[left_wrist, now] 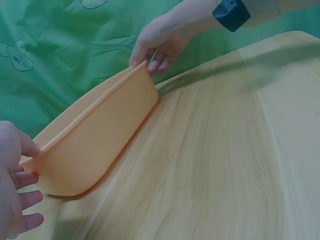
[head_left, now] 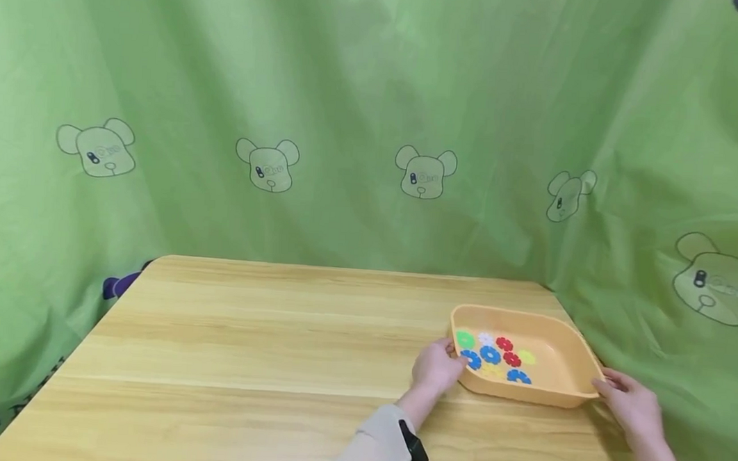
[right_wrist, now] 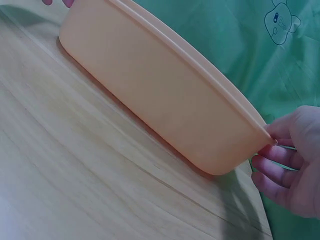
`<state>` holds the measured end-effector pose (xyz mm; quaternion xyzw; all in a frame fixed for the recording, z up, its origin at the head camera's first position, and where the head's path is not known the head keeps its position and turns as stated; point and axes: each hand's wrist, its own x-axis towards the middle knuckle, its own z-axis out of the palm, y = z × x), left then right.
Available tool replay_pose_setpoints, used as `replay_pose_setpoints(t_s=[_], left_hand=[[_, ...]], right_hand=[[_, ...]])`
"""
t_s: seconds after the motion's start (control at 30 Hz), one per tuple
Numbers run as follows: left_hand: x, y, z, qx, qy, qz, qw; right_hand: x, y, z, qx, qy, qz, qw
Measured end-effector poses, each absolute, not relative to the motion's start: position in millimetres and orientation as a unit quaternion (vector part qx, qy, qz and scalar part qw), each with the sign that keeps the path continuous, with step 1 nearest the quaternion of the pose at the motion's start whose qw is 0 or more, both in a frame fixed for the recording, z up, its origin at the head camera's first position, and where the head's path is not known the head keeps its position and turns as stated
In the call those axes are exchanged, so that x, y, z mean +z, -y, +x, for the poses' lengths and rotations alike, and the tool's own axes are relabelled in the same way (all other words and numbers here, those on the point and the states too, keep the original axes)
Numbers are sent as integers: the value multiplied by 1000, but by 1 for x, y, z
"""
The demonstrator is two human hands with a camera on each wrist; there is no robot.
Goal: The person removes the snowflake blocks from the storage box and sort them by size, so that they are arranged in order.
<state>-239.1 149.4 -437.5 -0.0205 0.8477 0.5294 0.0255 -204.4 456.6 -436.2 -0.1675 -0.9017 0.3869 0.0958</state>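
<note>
Orange tray (head_left: 562, 362): between the two hands, base at or just above the wood table (head_left: 244, 349); contact can't be confirmed.

Left hand (head_left: 437, 368): on tray's left end, thumb over the rim, index finger below it, pinching the edge; remaining fingers spread apart outside the wall.

Right hand (head_left: 635, 404): on tray's right end, same pinch on the rim, thumb on top; other fingers slightly bent, with gaps, outside the wall.

In the tray, mostly left half, flat notched discs: blue discs (head_left: 490, 354), red discs (head_left: 504, 344), a green disc (head_left: 465, 339), a white disc (head_left: 485, 339), yellow discs (head_left: 526, 357). Tray's right half shows bare floor.

Most of the table lies left of the tray. Green curtain (head_left: 345, 215) with bear-head prints behind and to the right of the tray.
</note>
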Motion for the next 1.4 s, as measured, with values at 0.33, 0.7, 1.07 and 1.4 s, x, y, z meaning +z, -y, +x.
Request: replay_pose_setpoints(t_s=[0.33,0.7,1.07,1.4], left_hand=[[-433,-125,-248,581,-814,-25,13],[-443,-91,-253,611,-790,-40,6],[-453,-51,-252,657,-754,-17,0],[-460,-10,-242,683,-730,-8,-2]], right_hand=[[-441,-450,-222,520,845,-109,68],[-443,-411,-230,536,843,-44,22],[-459,-389,-245,583,812,7,-8],[-446,-335,-233,554,831,-7,-46]])
